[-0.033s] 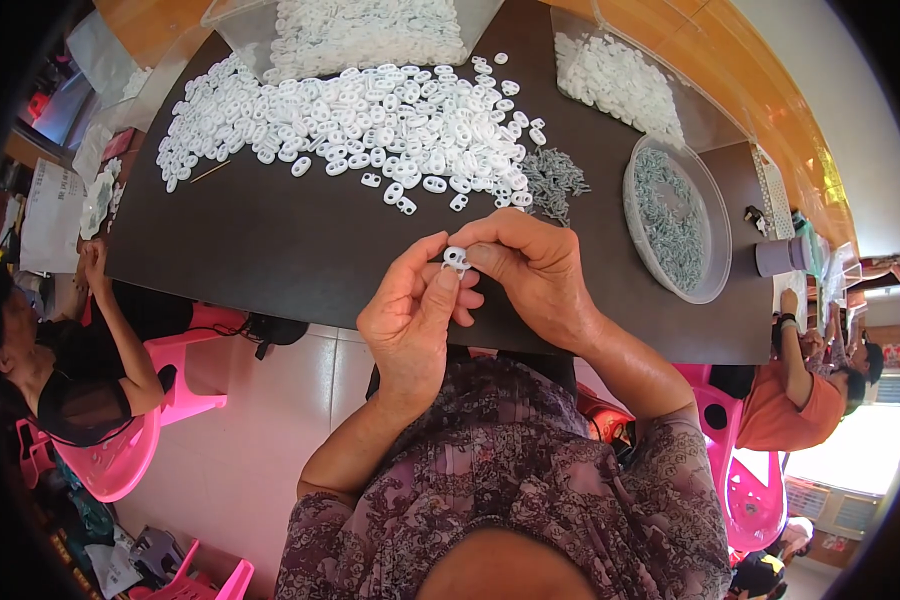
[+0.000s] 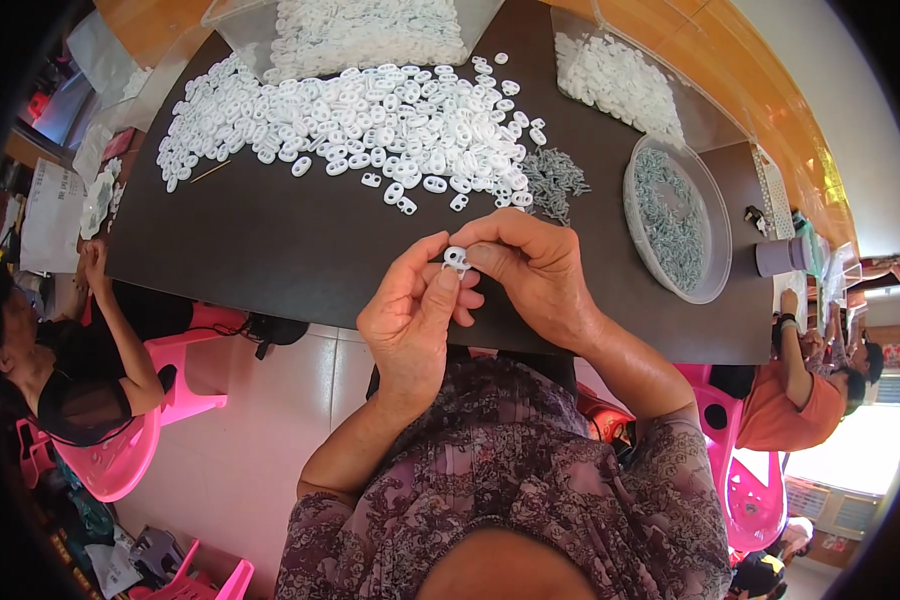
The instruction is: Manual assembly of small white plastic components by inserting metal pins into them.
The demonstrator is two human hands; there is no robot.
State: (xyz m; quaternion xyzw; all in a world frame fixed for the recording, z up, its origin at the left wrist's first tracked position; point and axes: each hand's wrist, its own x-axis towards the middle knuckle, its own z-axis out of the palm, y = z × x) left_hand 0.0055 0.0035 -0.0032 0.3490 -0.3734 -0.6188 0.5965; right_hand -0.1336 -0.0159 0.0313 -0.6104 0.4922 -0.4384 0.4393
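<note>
A small white oval two-hole plastic cord lock [image 2: 456, 257] is held above the table's near edge. My left hand [image 2: 415, 310] is closed, with its thumb and fingers pinching the lock from the left and below. At its right side the thumb and forefinger of my right hand [image 2: 535, 270] close on the same piece; anything smaller between those fingertips is hidden. Beyond my hands lies a wide heap of similar white oval pieces [image 2: 370, 125]. Right beside that heap is a small pile of thin grey metal pieces [image 2: 555, 180], perhaps springs.
A round clear tray [image 2: 712, 245] at right holds more grey pieces. Clear bins [image 2: 485, 25] of white parts stand at the back of the dark table [image 2: 270, 235]. A thin stick [image 2: 210, 171] lies at left. People sit on pink chairs [image 2: 120, 465] at both sides.
</note>
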